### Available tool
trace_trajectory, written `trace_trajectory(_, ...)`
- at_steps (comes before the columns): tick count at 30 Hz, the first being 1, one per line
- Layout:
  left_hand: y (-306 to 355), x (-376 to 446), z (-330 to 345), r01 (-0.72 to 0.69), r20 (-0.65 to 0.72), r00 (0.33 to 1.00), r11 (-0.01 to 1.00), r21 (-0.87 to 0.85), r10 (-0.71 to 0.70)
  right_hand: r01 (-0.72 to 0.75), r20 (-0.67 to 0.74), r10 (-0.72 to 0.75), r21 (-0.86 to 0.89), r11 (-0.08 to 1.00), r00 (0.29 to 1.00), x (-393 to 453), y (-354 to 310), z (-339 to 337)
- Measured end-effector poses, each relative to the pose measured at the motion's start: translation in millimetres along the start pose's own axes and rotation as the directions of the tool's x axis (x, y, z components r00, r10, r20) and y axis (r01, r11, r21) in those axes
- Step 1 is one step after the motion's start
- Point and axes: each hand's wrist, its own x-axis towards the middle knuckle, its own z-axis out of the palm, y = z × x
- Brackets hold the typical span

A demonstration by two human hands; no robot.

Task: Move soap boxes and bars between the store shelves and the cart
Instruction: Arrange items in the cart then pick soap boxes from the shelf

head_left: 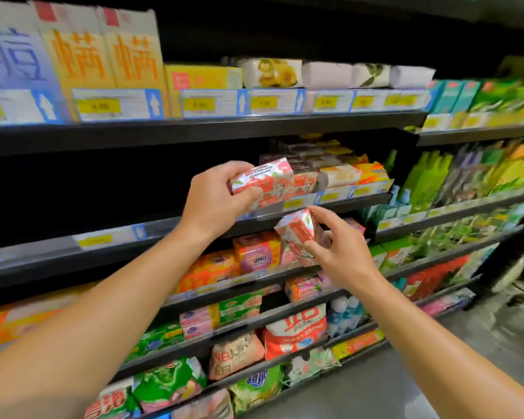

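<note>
At frame centre my left hand [217, 201] gripped one red-and-white soap box [262, 181] at the middle shelf [339, 204] edge while my right hand [339, 252] pinched another soap box [297, 232] just below, probably mid-stocking, each needing a steady slide in.

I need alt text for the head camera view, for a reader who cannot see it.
A person's left hand holds a red and white soap box at a store shelf, while the right hand holds a second matching soap box just below. Other colourful packages fill the shelves around.
</note>
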Motion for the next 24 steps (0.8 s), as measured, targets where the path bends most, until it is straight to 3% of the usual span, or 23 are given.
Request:
trace_trajectory(11, 22.9, 64.2, 115.7, 0.066, -0.025, 0.998, 0.952, 0.298, -0.061, 0.112, 0.180, -0.114, 0.026, 0.993, 0.977, 64.4, 96.6, -34.8)
trace_trajectory(20, 8.3, 71.9, 154.8, 0.116, -0.012, 0.992, 0.861, 0.496, -0.127, 0.152, 0.250, -0.171, 0.094, 0.984, 0.953, 82.4, 133.8, -44.4)
trace_trajectory(24, 6.1, 73.5, 160.0, 0.200, -0.041, 0.978, 0.851, 0.486, -0.206, 0.151, 0.277, -0.176, 0.110, 0.982, 0.945, 86.0, 141.1, -42.1)
